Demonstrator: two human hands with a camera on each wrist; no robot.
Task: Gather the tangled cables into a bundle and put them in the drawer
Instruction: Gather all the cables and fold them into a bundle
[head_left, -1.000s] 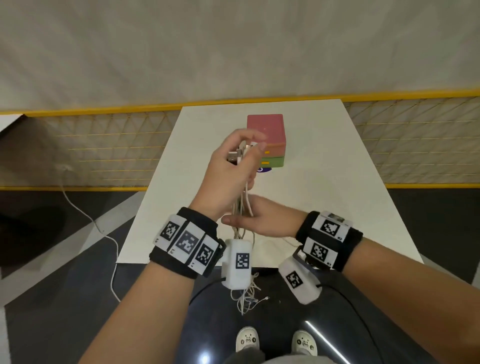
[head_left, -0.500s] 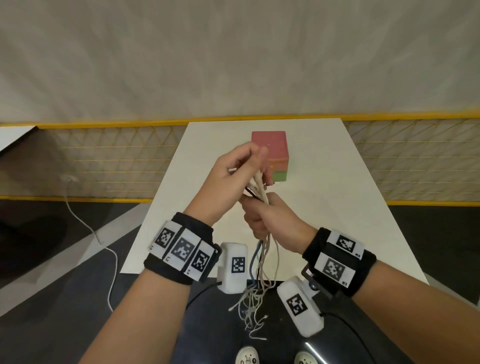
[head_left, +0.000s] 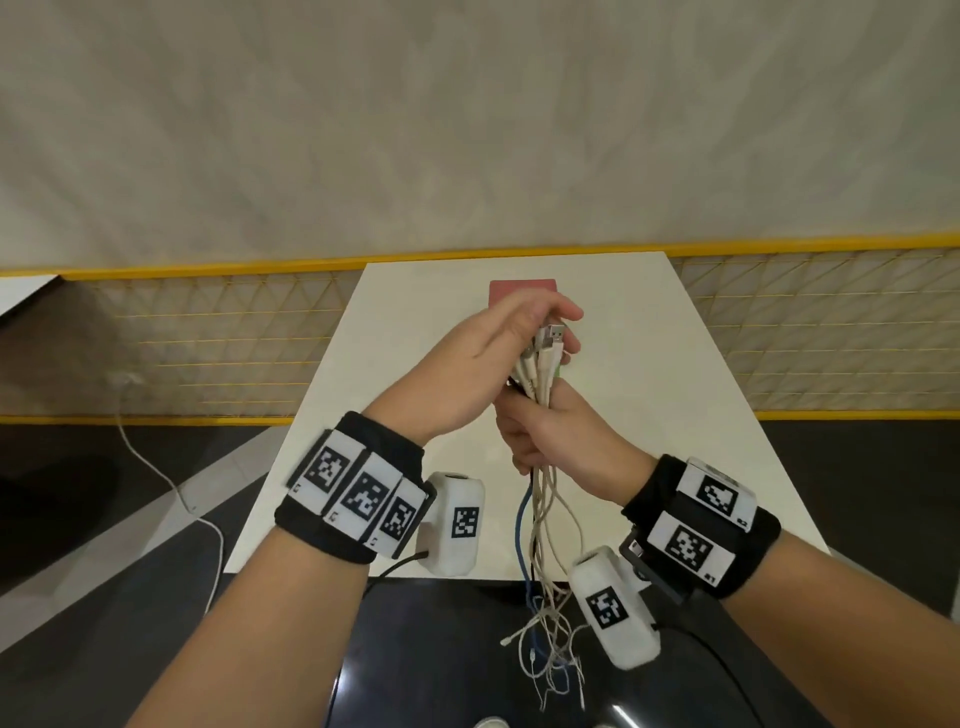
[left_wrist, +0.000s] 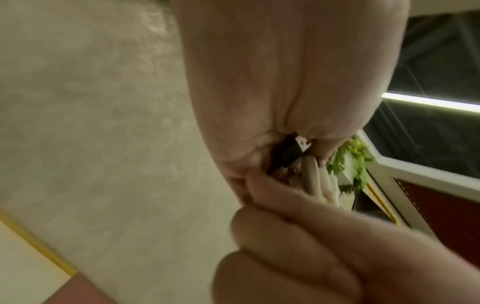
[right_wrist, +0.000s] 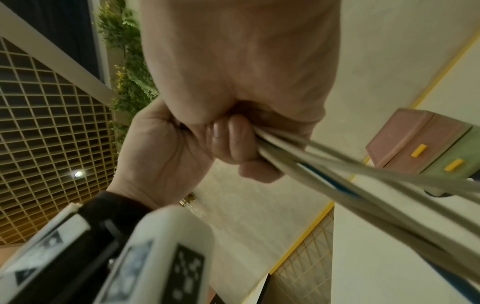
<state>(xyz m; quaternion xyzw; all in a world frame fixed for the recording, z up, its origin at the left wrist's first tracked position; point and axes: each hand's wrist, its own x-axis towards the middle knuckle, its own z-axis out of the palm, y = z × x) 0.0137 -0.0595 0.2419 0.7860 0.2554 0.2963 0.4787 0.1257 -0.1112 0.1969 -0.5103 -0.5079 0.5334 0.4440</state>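
Note:
A bunch of white cables with one blue strand (head_left: 543, 525) hangs from my two hands above the white table (head_left: 675, 415). My left hand (head_left: 550, 332) pinches the USB plug ends (head_left: 551, 338) at the top; the left wrist view shows one plug (left_wrist: 302, 143) between its curled fingers. Just below, my right hand (head_left: 535, 436) is a fist round the cables (right_wrist: 337, 185). The loose ends (head_left: 545, 644) dangle tangled below the table's near edge. The small drawer box (head_left: 522, 288), pink on top and green below (right_wrist: 415, 142), stands behind my left hand with its yellow-handled drawers shut.
The box is the only thing standing on the table. A yellow-framed mesh fence (head_left: 208, 353) runs behind the table on both sides. A white cord (head_left: 171, 483) lies on the dark floor at the left. My shoes show at the bottom edge.
My right hand, flat under the cables a second ago, has closed into a fist round them just below my left hand. The bunch now hangs straighter and the plug ends stick up.

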